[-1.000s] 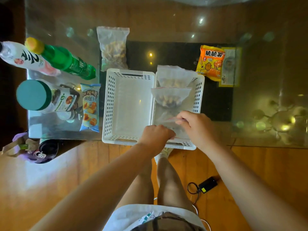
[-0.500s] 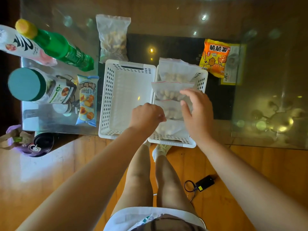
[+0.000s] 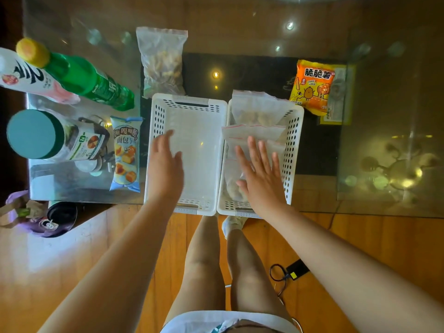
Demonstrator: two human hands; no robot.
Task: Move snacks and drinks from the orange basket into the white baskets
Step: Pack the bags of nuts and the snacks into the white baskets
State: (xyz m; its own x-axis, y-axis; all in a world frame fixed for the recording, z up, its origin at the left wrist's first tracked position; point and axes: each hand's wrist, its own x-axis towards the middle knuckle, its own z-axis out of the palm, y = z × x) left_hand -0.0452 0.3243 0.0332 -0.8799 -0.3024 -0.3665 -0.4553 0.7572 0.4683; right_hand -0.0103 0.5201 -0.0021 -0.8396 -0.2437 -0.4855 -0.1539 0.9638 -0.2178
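Two white baskets stand side by side at the glass table's near edge. The left basket [image 3: 158, 116] holds nothing. The right basket [image 3: 293, 140] holds several clear zip bags of snacks [image 3: 254, 111]. My right hand [image 3: 260, 174] lies flat with straight fingers on the nearest bags. Over the left basket hovers my left hand [image 3: 165, 164], fingers relaxed, holding nothing. No orange basket is in view.
Left of the baskets lie a blue bread packet [image 3: 126, 152], a teal-lidded jar [image 3: 48, 135], a green bottle [image 3: 79, 75] and a white bottle [image 3: 26, 75]. A clear snack bag [image 3: 162, 61] lies behind, an orange chip packet [image 3: 311, 85] at the right. A black charger [image 3: 296, 270] is on the floor.
Both hands let go of the zip bag they were placing in the right basket. My right hand flattened on top of the bags; my left hand opened and moved left over the other basket.
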